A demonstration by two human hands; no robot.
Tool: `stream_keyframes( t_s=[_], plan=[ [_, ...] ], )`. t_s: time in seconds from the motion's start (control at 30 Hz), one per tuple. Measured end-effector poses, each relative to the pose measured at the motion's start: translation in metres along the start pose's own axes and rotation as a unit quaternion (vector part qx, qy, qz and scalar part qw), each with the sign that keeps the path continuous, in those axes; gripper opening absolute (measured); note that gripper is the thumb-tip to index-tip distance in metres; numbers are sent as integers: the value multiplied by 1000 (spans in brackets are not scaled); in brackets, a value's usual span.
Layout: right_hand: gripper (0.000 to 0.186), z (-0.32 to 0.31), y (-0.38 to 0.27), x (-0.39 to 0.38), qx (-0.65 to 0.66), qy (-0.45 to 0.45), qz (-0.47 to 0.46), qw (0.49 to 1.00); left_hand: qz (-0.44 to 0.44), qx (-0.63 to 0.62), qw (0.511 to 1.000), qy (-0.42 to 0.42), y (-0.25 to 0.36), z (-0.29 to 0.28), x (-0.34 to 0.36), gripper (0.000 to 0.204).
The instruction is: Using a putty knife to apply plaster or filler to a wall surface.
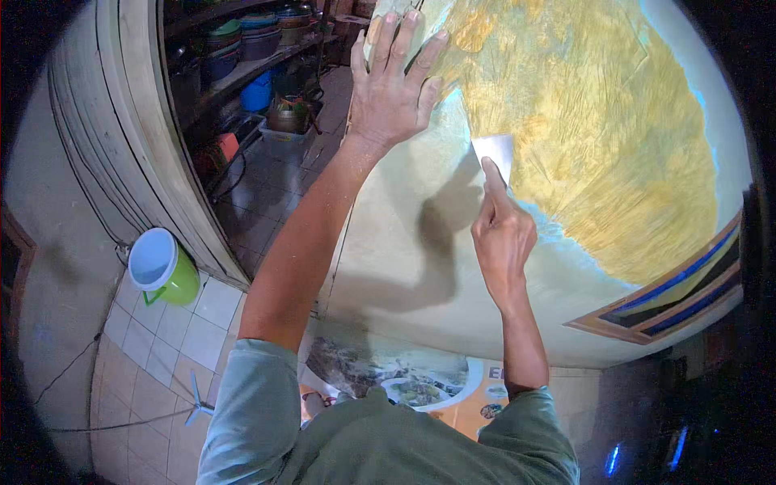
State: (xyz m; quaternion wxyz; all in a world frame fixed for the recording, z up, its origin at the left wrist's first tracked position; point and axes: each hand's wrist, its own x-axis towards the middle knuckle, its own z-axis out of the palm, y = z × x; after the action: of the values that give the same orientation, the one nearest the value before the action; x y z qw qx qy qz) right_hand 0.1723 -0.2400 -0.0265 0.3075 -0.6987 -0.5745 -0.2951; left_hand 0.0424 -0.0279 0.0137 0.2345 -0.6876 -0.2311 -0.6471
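Two hands reach up to the wall in front of the green shirt [372,436]. The right hand [505,230] grips a flat, pale scraper [497,152], while the left hand [392,101] has its fingers spread against the wall [396,242], apparently grasping nothing. Too much push from the index finger, or too steep a tilt, could make the scraper's corner gouge the surface. If the scraper skips up and left, it could run toward the left hand, which sits near it. The ragged, pale-blue edge of the ochre patch [606,137] could also flake away unevenly under an uncontrolled stroke.

The scraper's blade projects beyond the right index fingertip, which presses along its face; the other fingers curl below, hiding whatever handle there is. It lies at the patch's left border, below and to the right of the left hand, apart from those fingers.

Farther down, a printed sheet [461,419] lies on the floor near the foot [314,404]; it could slide if stepped on. Beyond, to the left, stands a lime-green bucket [182,279].
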Motion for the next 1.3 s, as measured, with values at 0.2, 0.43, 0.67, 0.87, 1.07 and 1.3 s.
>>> stream_keyframes(
  t_s=[0.2,0.43,0.67,0.87,1.07,1.3],
  plan=[
    [62,5,-12,24,3,41,-25,999,31,3,1000,-4,-4,-12,12,67],
    [63,-9,-7,-9,-10,-32,42,999,3,-12,1000,7,0,-2,-1,63],
    [63,-4,-22,10,-6,0,14,1000,1,-2,1000,2,-4,-12,3,65],
    [62,1,-34,9,37,0,43,998,-4,1,1000,-6,-8,-14,2,65],
    [52,5,-25,17,3,39,19,999,4,-13,1000,4,-6,0,2,67],
    [54,2,-41,15,21,38,29,999,-6,-6,1000,-10,-3,-7,-6,67]
  ],
)
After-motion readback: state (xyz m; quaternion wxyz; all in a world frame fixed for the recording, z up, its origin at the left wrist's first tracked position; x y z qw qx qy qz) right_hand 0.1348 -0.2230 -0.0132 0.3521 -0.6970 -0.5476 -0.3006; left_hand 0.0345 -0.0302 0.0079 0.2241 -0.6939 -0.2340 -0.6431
